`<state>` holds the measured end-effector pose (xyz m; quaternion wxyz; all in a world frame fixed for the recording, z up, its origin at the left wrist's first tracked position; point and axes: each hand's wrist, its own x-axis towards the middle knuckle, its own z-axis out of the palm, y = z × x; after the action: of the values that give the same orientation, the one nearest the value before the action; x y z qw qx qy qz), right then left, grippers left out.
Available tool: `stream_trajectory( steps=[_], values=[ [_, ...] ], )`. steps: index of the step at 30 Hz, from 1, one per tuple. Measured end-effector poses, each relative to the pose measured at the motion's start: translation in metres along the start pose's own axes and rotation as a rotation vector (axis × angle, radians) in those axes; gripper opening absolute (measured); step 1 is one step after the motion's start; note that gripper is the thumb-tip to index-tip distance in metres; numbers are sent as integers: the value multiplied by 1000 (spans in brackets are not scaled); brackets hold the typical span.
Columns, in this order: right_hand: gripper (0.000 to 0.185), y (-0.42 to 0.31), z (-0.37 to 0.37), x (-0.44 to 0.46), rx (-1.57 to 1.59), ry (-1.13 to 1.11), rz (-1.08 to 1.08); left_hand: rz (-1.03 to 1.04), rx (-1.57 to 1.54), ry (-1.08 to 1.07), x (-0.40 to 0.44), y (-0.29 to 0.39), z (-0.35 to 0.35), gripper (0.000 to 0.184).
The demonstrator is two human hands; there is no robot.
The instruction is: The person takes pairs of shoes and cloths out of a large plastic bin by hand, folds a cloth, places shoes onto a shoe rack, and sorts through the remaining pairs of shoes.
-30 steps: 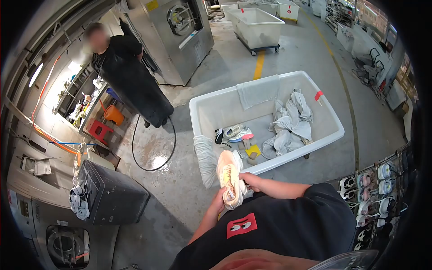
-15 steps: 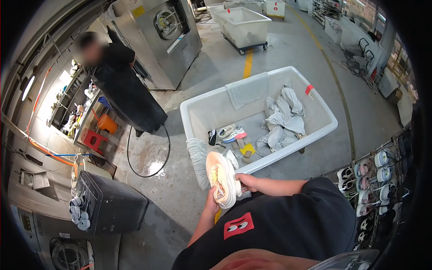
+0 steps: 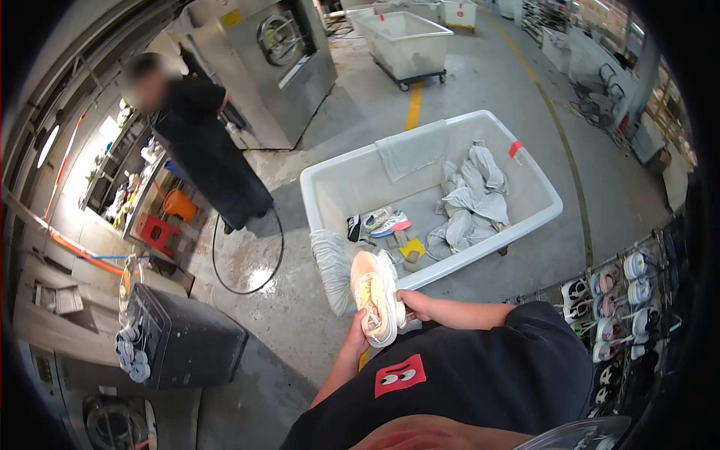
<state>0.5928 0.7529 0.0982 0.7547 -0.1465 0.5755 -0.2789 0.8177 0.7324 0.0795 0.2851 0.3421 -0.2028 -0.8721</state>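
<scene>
A pale peach sneaker [image 3: 370, 289] with a thick white sole is held in front of my body, its laced top facing up. My left hand [image 3: 358, 330] is closed around the near left side of it. On the other side, my right hand [image 3: 413, 306] grips by the white sole, its fingertips partly hidden. A second white shoe part [image 3: 389, 264] shows just behind the sneaker; I cannot tell whether it belongs to a second shoe. Beyond it stands a large white tub [image 3: 517, 217] holding a few shoes [image 3: 390, 223], a yellow cloth [image 3: 412, 250] and crumpled pale fabric [image 3: 469, 202].
Towels hang over the tub's rim, one at its left end [image 3: 330, 270]. Left of me is a dark bin [image 3: 199, 337] with white shoes on top. A person in a black apron [image 3: 206, 161] stands near a hose [image 3: 281, 247]. A shoe rack [image 3: 611, 322] is at right.
The sneaker has shifted slightly right and turned a little in my hands. The person in the apron has moved slightly.
</scene>
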Motion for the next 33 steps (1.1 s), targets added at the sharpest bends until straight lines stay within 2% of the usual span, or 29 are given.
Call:
stream_trajectory(
  steps=[6,11,21,25,29,33],
  values=[
    [42,1,-14,-3,84,-31,-13,-44,37,15,15,-9,1,53],
    [43,-13,-37,-5,54,-39,11,-38,116,45,29,-11,34,50],
    [43,-24,-108,24,2,-138,5,35,166,75,66,-27,92,53],
    [50,-13,-114,24,41,-142,-6,-5,260,97,74,-32,110,53],
    [49,-23,-123,11,96,-198,70,-50,319,113,82,-15,124,55],
    [48,-33,-110,4,98,-72,99,-102,347,150,91,-5,128,57]
  ],
)
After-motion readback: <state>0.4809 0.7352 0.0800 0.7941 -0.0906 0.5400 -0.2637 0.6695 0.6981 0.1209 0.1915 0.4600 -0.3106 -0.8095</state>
